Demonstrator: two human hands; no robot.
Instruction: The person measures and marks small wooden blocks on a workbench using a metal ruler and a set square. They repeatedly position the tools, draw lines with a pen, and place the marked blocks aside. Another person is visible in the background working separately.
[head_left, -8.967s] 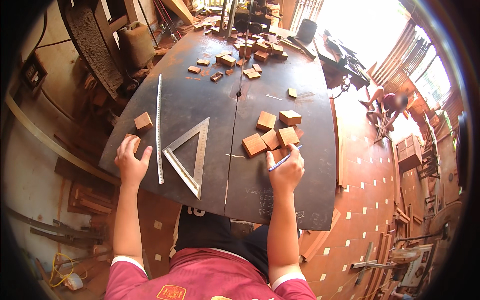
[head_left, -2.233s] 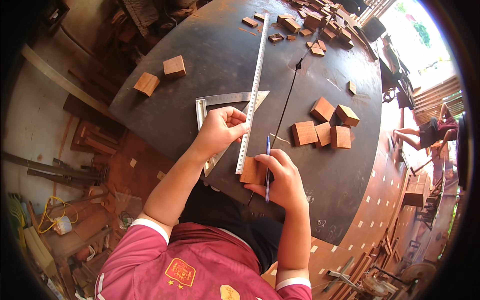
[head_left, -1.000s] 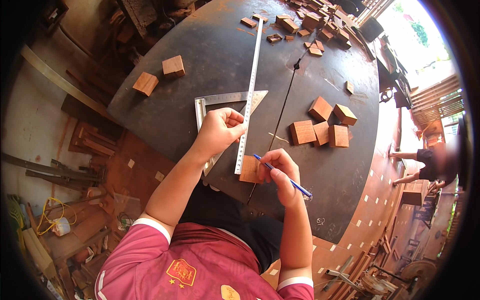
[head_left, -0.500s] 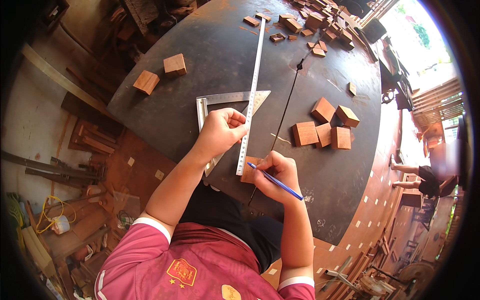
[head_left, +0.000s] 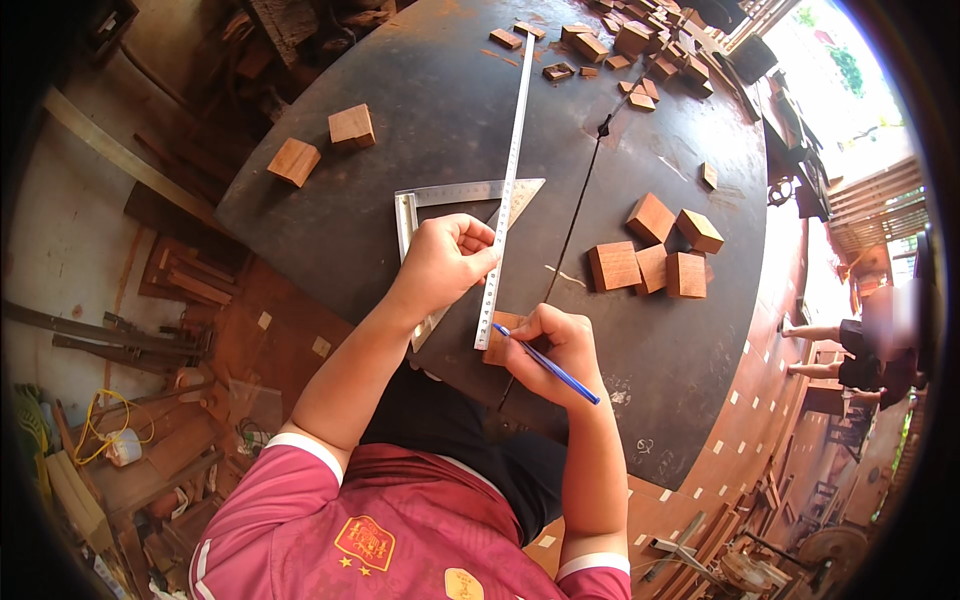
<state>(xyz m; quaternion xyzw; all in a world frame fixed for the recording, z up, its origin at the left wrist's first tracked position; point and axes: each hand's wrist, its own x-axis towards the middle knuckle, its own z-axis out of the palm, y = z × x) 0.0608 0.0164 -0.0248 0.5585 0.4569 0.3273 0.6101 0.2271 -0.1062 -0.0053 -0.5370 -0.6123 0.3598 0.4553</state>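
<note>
The dark desk (head_left: pixel 330 230) carries everything, a slot running through its top. Across it slants the long metal ruler (head_left: pixel 511 165), over the pointed end of the metal square (head_left: pixel 455 193), its near end at the left side of a wooden block (head_left: pixel 497 352). That block sits by the desk's near edge, partly hidden under the right hand (head_left: pixel 560 350).

The left hand (head_left: pixel 445 258) pinches the ruler between thumb and curled fingers. The right hand is closed on a blue pen (head_left: pixel 558 372), its tip over the block just beside the ruler; from this height it is hard to tell whether the tip touches the wood.

The ruler looks thin, light and springy, probably prone to swivel, so fingers pressed flat near the block should steady it best. The block seems solid, rigid and light enough for one hand, with dry faces giving good grip; opposite sides are the place to hold it. Five similar blocks (head_left: pixel 614 266) cluster to the right. The pen is light and smooth, best held low, near its tip.
</note>
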